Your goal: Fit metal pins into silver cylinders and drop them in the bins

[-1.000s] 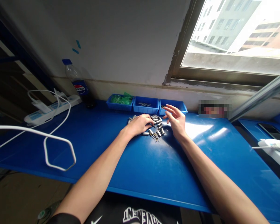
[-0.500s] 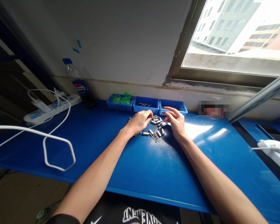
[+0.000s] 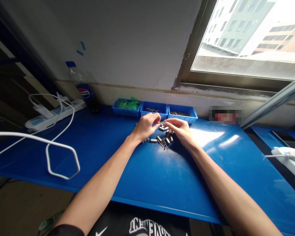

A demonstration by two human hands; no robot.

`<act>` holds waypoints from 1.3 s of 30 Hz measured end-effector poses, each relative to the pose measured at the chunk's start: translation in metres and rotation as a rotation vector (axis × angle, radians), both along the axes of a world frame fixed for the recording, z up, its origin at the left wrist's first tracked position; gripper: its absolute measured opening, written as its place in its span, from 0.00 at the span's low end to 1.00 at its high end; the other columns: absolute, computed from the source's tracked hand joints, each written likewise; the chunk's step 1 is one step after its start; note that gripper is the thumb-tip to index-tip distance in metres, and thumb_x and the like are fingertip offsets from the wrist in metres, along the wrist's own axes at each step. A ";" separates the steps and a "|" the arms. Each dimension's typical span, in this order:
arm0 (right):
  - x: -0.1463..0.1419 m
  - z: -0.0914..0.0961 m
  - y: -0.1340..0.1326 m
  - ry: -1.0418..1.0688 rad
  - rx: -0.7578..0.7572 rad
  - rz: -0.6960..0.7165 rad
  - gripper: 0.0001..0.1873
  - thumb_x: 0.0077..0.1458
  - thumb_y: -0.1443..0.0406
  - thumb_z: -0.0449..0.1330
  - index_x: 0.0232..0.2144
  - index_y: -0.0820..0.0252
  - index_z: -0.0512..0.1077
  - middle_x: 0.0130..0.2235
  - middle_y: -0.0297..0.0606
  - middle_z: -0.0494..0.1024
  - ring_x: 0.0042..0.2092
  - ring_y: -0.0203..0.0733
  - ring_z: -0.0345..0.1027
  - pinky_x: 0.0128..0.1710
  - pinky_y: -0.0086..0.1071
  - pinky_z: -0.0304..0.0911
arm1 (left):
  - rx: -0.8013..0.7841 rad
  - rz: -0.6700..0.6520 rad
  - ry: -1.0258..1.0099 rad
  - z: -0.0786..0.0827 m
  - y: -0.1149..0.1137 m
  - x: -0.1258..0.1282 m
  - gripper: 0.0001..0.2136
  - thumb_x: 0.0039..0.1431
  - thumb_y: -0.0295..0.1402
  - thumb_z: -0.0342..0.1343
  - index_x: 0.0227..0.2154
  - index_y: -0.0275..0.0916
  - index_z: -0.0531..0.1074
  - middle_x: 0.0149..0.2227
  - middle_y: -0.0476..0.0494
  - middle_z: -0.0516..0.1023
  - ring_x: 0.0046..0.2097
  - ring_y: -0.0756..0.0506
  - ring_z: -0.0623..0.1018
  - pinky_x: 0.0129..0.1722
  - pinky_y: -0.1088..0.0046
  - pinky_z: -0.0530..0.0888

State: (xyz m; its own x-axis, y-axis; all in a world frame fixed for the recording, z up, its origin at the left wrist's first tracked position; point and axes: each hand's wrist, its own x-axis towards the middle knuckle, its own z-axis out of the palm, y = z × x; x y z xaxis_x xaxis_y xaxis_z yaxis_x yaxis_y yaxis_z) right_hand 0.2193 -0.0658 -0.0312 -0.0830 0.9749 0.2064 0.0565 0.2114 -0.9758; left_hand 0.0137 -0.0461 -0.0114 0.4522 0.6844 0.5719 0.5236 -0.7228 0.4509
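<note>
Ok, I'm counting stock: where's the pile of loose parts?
In the head view, the loose parts lie mid-frame on the table, before the blue bins, beside the left hand and right hand.

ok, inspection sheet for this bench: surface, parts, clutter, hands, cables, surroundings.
Surface: blue tabletop, with glare at right.
Job's things: small metal parts loose around the hands; left bin holds green material, middle bin a few dark pieces, right bin thin dark ones.
Clutter: capped bottle beside the left power strip.
Hands: left hand and right hand at the parts, fingers curled; grip too small to tell.
Cables: white cable loops across the left side; another at the right power strip.
Surroundings: wall behind, window upper right.
</note>
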 end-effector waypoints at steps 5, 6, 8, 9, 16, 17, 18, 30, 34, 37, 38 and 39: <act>0.000 0.000 0.000 -0.002 -0.023 0.021 0.22 0.48 0.51 0.73 0.39 0.59 0.83 0.31 0.37 0.81 0.27 0.37 0.69 0.28 0.32 0.65 | 0.001 -0.001 -0.007 0.000 -0.001 0.000 0.07 0.58 0.22 0.60 0.34 0.39 0.69 0.33 0.49 0.75 0.37 0.47 0.75 0.38 0.73 0.71; 0.000 0.001 0.000 0.006 -0.027 0.026 0.21 0.48 0.51 0.73 0.39 0.59 0.83 0.30 0.37 0.81 0.27 0.37 0.69 0.28 0.32 0.64 | 0.003 -0.002 -0.010 0.000 -0.001 0.000 0.07 0.58 0.22 0.60 0.34 0.39 0.69 0.33 0.49 0.75 0.37 0.48 0.75 0.38 0.73 0.71; 0.000 0.001 0.000 0.025 -0.034 0.035 0.20 0.48 0.52 0.73 0.39 0.59 0.84 0.30 0.37 0.81 0.27 0.37 0.68 0.27 0.32 0.63 | 0.009 -0.002 -0.014 0.001 -0.001 0.001 0.07 0.57 0.22 0.60 0.34 0.39 0.69 0.33 0.49 0.75 0.36 0.48 0.75 0.38 0.73 0.71; 0.000 0.002 0.000 0.035 -0.039 0.040 0.20 0.48 0.52 0.74 0.39 0.59 0.84 0.29 0.36 0.80 0.27 0.36 0.68 0.27 0.31 0.63 | 0.012 -0.002 -0.014 0.001 -0.001 0.001 0.07 0.57 0.22 0.60 0.34 0.39 0.69 0.33 0.49 0.75 0.36 0.48 0.76 0.38 0.73 0.71; 0.001 0.001 0.000 0.049 -0.059 0.060 0.19 0.49 0.53 0.73 0.40 0.58 0.84 0.28 0.35 0.79 0.25 0.35 0.64 0.24 0.30 0.58 | 0.020 -0.010 -0.011 0.000 0.000 0.000 0.06 0.58 0.23 0.61 0.34 0.39 0.71 0.33 0.49 0.76 0.37 0.47 0.77 0.38 0.72 0.72; 0.001 0.001 0.000 0.047 -0.049 0.048 0.19 0.49 0.53 0.73 0.39 0.58 0.84 0.27 0.35 0.78 0.25 0.35 0.63 0.23 0.30 0.57 | 0.021 -0.009 -0.011 -0.001 0.000 -0.001 0.06 0.58 0.24 0.62 0.35 0.39 0.71 0.33 0.49 0.77 0.37 0.47 0.77 0.39 0.72 0.72; 0.002 0.001 0.001 0.048 -0.033 0.027 0.19 0.49 0.53 0.73 0.39 0.58 0.84 0.27 0.35 0.79 0.25 0.35 0.63 0.23 0.31 0.57 | 0.022 -0.008 -0.010 -0.001 0.001 -0.001 0.06 0.58 0.24 0.62 0.36 0.39 0.72 0.34 0.48 0.77 0.38 0.46 0.77 0.40 0.71 0.73; 0.016 -0.007 0.011 0.030 0.140 -0.265 0.30 0.56 0.52 0.66 0.58 0.53 0.72 0.55 0.47 0.79 0.33 0.42 0.75 0.22 0.31 0.57 | -0.149 -0.340 0.204 0.007 -0.016 0.006 0.10 0.57 0.36 0.67 0.40 0.40 0.80 0.41 0.43 0.81 0.44 0.44 0.80 0.44 0.70 0.77; 0.014 -0.004 0.009 -0.015 0.113 -0.243 0.26 0.55 0.53 0.64 0.54 0.55 0.74 0.51 0.46 0.81 0.30 0.39 0.71 0.23 0.31 0.60 | -0.215 -0.385 0.251 0.008 -0.015 0.004 0.17 0.50 0.37 0.73 0.42 0.42 0.81 0.43 0.43 0.81 0.45 0.42 0.80 0.44 0.69 0.77; 0.013 0.003 0.006 -0.133 0.092 -0.272 0.23 0.54 0.53 0.64 0.49 0.57 0.76 0.44 0.43 0.82 0.28 0.38 0.69 0.28 0.34 0.65 | -0.249 -0.381 0.266 0.005 -0.010 0.002 0.09 0.55 0.32 0.69 0.40 0.41 0.81 0.41 0.44 0.82 0.44 0.44 0.81 0.44 0.70 0.76; 0.015 0.006 0.005 -0.215 0.090 -0.290 0.21 0.54 0.53 0.64 0.47 0.57 0.77 0.41 0.42 0.82 0.28 0.39 0.69 0.29 0.35 0.65 | -0.253 -0.375 0.269 0.003 -0.008 0.002 0.07 0.56 0.30 0.68 0.39 0.40 0.81 0.40 0.44 0.82 0.43 0.44 0.81 0.44 0.71 0.76; 0.017 0.009 0.003 -0.319 0.089 -0.306 0.20 0.54 0.53 0.64 0.45 0.57 0.78 0.38 0.40 0.82 0.28 0.39 0.68 0.29 0.35 0.65 | -0.254 -0.363 0.272 0.002 -0.006 0.002 0.05 0.57 0.29 0.66 0.37 0.40 0.82 0.39 0.44 0.82 0.42 0.45 0.81 0.43 0.71 0.76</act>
